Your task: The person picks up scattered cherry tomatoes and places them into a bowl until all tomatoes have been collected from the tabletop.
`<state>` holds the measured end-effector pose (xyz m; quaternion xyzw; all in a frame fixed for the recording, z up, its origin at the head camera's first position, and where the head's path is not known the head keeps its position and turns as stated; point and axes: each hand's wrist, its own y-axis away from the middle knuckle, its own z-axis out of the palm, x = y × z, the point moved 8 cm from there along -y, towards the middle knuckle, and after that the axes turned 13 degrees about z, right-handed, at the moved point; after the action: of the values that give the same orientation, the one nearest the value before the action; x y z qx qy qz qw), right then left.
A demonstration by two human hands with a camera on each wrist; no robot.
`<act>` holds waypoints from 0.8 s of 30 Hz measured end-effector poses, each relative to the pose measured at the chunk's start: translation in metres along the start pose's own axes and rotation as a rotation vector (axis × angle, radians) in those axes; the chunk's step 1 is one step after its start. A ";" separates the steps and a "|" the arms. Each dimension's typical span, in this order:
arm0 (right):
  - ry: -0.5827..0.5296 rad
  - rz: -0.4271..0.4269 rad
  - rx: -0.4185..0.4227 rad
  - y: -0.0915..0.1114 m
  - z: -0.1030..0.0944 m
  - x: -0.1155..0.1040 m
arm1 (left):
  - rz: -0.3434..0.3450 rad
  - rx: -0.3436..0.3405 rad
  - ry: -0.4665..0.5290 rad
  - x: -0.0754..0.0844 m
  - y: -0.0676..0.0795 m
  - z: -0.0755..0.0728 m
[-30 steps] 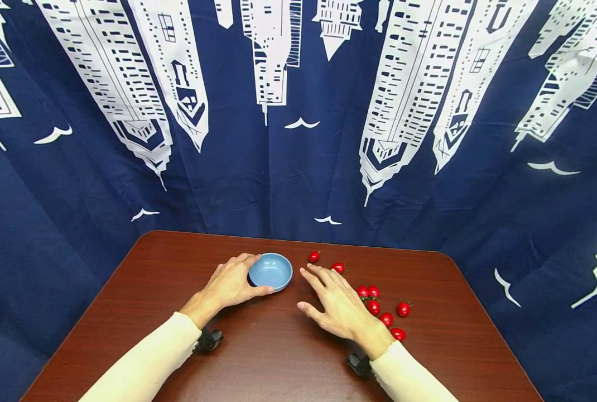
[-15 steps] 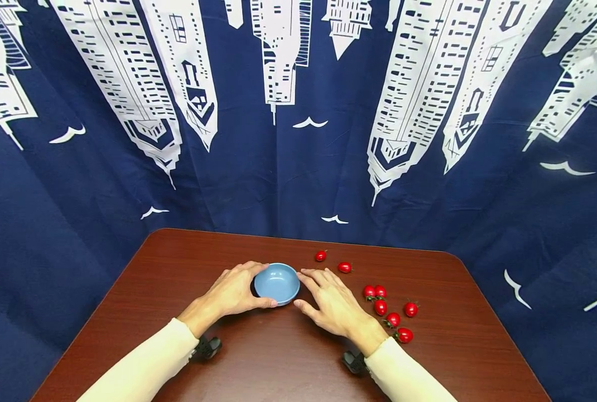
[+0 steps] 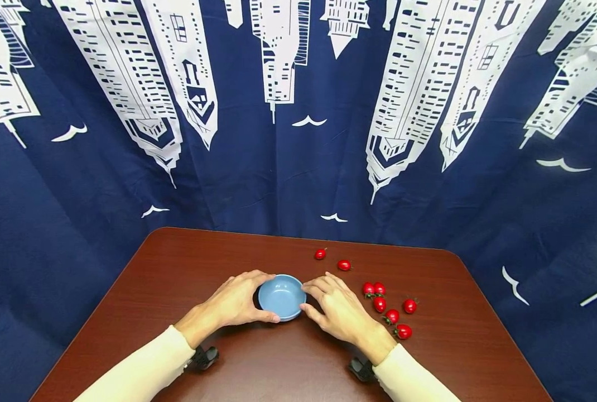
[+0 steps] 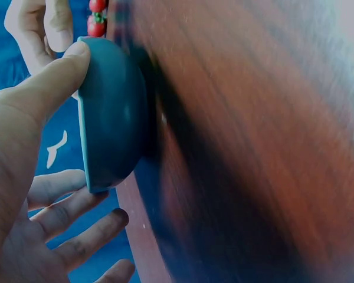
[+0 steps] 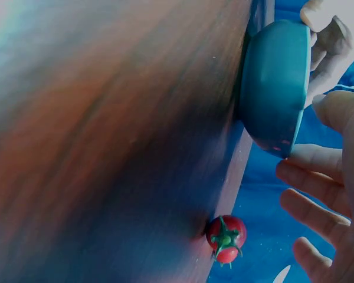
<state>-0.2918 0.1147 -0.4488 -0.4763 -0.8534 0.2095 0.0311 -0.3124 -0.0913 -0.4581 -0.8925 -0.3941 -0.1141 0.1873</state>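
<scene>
A small light-blue bowl is upright near the middle of the table. My left hand grips its left side, thumb at the near rim and fingers at the far rim. In the left wrist view the bowl's curved side faces the table, with the thumb on its rim. My right hand holds the bowl's right edge between thumb and fingers. The right wrist view has that thumb close to the rim, a fingertip at the bowl's side, and the other fingers spread.
Several cherry tomatoes lie right of the right hand, and two more lie near the back edge. A brown wooden table carries everything. Behind it hangs a navy curtain with white building prints.
The bowl has come nearer and slightly right with my left hand. My right hand has come from beside the tomatoes to the bowl's right rim, its fingers drawing in.
</scene>
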 end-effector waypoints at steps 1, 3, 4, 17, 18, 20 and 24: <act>-0.007 -0.008 0.007 0.003 -0.002 0.000 | 0.012 -0.001 0.005 0.003 0.000 0.001; -0.018 -0.019 0.011 0.009 -0.005 0.000 | 0.035 -0.008 0.012 0.009 0.001 0.004; -0.021 -0.026 0.013 0.011 -0.006 0.000 | 0.046 -0.010 0.013 0.011 0.002 0.005; -0.022 0.000 0.045 0.017 -0.022 0.014 | 0.059 0.014 0.013 0.019 0.008 0.006; -0.019 0.018 0.046 0.017 -0.023 0.018 | 0.062 0.014 0.015 0.020 0.007 0.006; -0.016 0.052 0.039 0.016 -0.025 0.027 | 0.068 0.018 0.020 0.021 0.006 0.007; -0.011 0.091 0.014 0.013 -0.026 0.043 | 0.067 0.023 0.013 0.022 0.003 0.008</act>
<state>-0.2983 0.1648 -0.4369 -0.5131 -0.8295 0.2194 0.0203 -0.2956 -0.0750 -0.4588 -0.9023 -0.3640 -0.1091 0.2038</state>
